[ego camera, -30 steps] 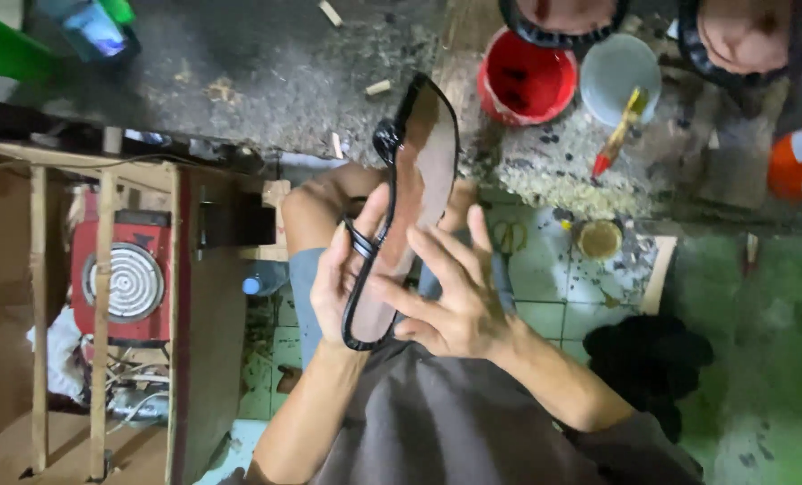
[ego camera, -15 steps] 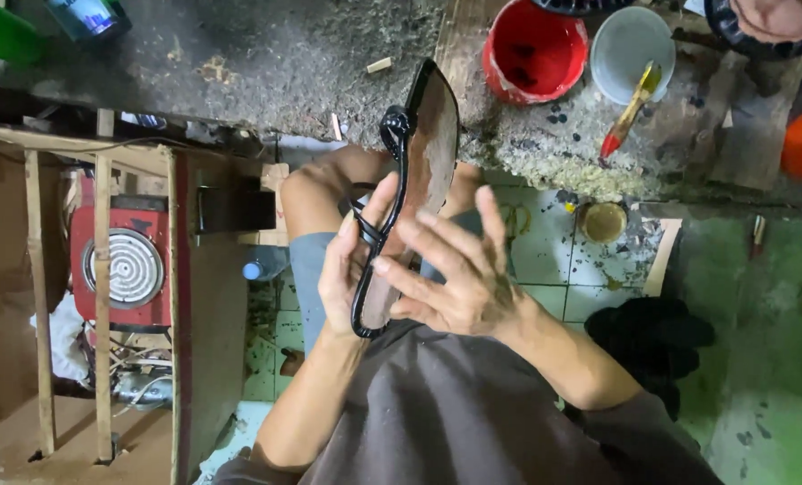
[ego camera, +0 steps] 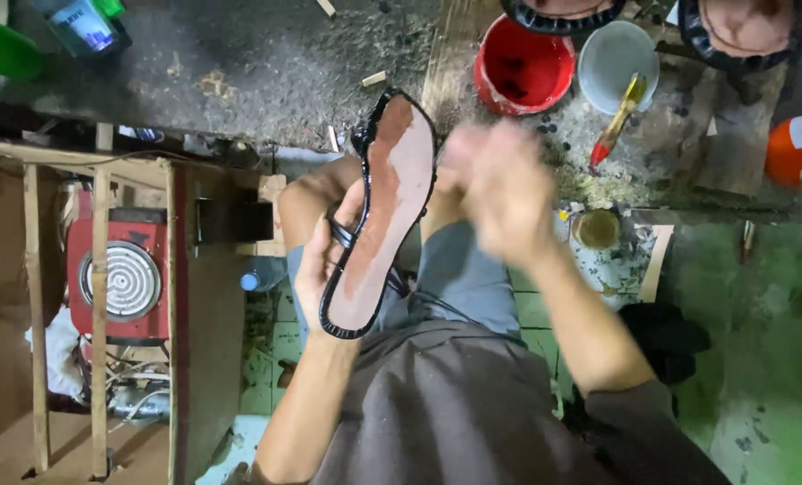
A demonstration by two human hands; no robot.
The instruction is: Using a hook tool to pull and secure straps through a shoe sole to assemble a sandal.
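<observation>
Your left hand [ego camera: 324, 260] grips a sandal [ego camera: 381, 216] at the centre of the frame, fingers wrapped from the left under its black rim and straps. The brown underside faces up toward you, and the toe end points to the upper part of the frame. Held like this over your lap, the whole flat face is exposed and the heel end sits steady against your palm.

Your right hand [ego camera: 500, 184] is just right of the sandal, near its upper half. It is motion-blurred: the fingers look bunched loosely together, but you cannot tell whether they hold anything, nor whether they touch the sole.

Placement of surrounding items:
- A red bucket [ego camera: 522, 72] and a grey-white tub [ego camera: 618, 61] stand at the upper right of the frame, just above the right hand, so both lie within that hand's reach.
- A yellow-handled brush [ego camera: 618, 117] rests with its head against the tub and its red tip on the floor [ego camera: 239, 63].
- A small round tin [ego camera: 596, 228] with dark contents sits right of your forearm.
- A red hotplate [ego camera: 118, 278] with a coiled element sits inside a wooden frame [ego camera: 100, 296] at the left, well apart from the sandal.
- Your knees and grey-blue trousers [ego camera: 459, 278] lie beneath the sandal, backing it from below.
</observation>
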